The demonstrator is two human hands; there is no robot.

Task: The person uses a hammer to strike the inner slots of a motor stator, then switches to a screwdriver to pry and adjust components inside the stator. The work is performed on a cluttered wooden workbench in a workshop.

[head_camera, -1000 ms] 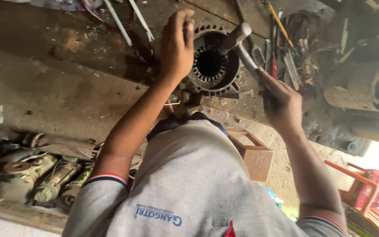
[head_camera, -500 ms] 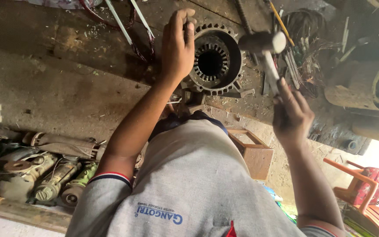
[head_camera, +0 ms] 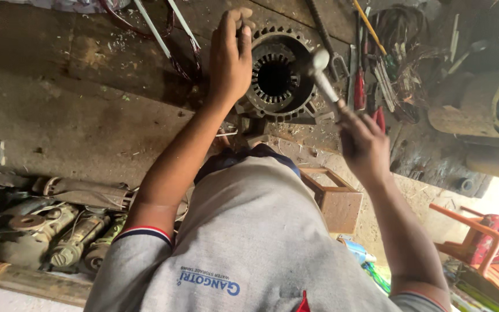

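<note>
— Where are you in the job?

— By the look of it, you're mid-strike on the motor stator [head_camera: 275, 75], which sits on the worktop [head_camera: 59, 98] in front of you. Your left hand [head_camera: 230, 55] is closed around a thin punch or chisel [head_camera: 241, 22]; only its tip shows above your fingers, so which it is can't be told. The hand rests against the stator's left rim.

— And the other hand?

— Your right hand [head_camera: 365, 141] is wrapped tight around the handle of a hammer [head_camera: 323, 75], whose head hangs over the stator's right edge.

— Which way do things point?

— The stator's bore faces up toward you, so its axis stands roughly upright off the worktop. The hammer's handle runs on a slant from your fist up and left to the head.

— What does the next move call for?

— I'd judge the hammer head has to travel left to meet the tool's top squarely, clear of your knuckles. The screwdrivers and wire scraps [head_camera: 388, 69] lie just right of the stator, near your swing.
</note>
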